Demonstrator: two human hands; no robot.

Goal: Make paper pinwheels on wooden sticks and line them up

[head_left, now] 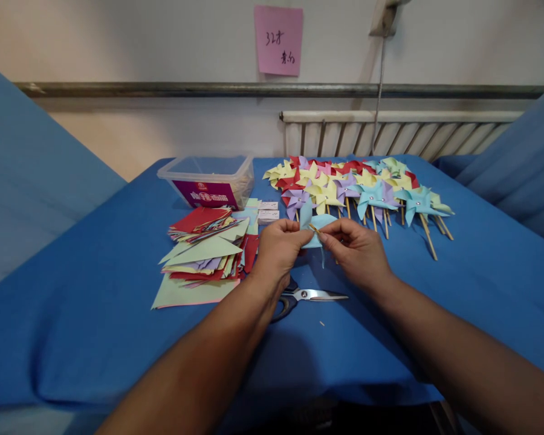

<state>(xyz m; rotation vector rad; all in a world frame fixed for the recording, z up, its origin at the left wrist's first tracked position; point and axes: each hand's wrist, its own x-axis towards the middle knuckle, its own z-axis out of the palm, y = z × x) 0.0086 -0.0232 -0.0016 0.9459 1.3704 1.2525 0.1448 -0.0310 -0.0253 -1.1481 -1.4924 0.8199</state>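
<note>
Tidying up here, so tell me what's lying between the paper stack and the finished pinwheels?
In the head view, two small white boxes lie between the paper stack and the finished pinwheels; nearer, both hands hold a light blue pinwheel.

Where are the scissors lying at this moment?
In the head view, the scissors lie on the blue table, just below the left hand and right hand.

Two hands, the left hand and the right hand, hold one blue pinwheel. Below them lie one pair of scissors; one clear box sits up left.
</note>
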